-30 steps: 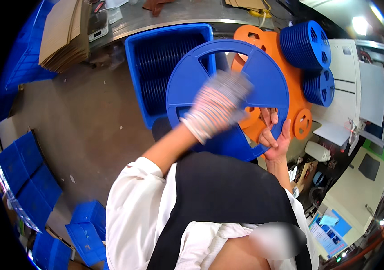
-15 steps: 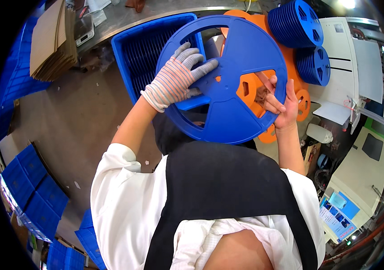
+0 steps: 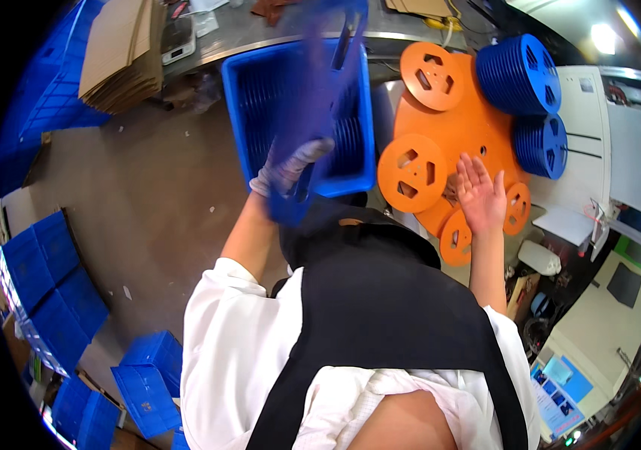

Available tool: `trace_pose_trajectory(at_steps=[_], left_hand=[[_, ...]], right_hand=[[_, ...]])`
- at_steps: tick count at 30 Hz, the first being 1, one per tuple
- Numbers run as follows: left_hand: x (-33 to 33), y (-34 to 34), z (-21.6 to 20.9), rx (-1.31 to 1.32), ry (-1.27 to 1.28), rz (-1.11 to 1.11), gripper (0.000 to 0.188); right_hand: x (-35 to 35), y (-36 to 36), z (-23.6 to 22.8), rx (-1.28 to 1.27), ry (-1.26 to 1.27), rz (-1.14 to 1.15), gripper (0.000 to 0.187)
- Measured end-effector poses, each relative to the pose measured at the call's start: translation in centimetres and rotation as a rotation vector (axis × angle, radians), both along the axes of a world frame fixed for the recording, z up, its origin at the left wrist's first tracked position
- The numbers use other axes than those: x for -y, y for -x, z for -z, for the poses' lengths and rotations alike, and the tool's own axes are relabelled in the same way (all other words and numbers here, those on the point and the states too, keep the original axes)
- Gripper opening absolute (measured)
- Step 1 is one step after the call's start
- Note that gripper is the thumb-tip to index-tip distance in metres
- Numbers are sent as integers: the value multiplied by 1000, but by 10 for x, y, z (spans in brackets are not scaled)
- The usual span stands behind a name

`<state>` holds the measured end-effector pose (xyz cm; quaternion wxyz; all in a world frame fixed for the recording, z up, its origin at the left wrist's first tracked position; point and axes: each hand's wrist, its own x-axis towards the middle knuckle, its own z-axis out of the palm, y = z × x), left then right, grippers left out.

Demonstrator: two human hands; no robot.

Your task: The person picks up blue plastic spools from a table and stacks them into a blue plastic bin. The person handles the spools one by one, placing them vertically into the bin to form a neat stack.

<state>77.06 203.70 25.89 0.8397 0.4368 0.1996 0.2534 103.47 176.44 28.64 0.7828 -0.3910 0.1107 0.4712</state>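
Note:
In my gloved left hand (image 3: 296,163) is a large blue reel disc (image 3: 313,94), turned nearly edge-on and blurred by motion. The hand has its fingers closed on the disc's lower part. Beneath it stands a blue crate (image 3: 369,154), inside which several blue discs (image 3: 254,101) sit upright in rows. My bare right hand (image 3: 479,191) is open, palm up and fingers stretched, with nothing in it. It hovers over the orange rotary table (image 3: 440,124), near the orange round plates (image 3: 412,174) with cut-out windows.
Two stacks of blue reel discs (image 3: 516,75) stand on the orange table's far right side. A metal bench (image 3: 260,30) runs behind the crate. Folded cardboard (image 3: 118,60) and a small scale (image 3: 178,41) are at far left; blue crates (image 3: 50,262) line the left floor.
The blue disc has left my right hand and swung from flat to nearly edge-on, moving left over the crate in my left hand. My right hand has opened.

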Motion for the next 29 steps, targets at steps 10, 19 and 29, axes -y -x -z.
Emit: trace_pose_trajectory(at_steps=[10,19,29], left_hand=[[20,15,26,736,1062,105,77],[-14,50,60,2,910,-239,58],[-88,99,313,-689,544,-465,70]], right_hand=[[-14,24,24,-51,150,-72,46],[-30,27,39,-68,235,-126,42],[-26,42,81,-159,508,-111,39]])
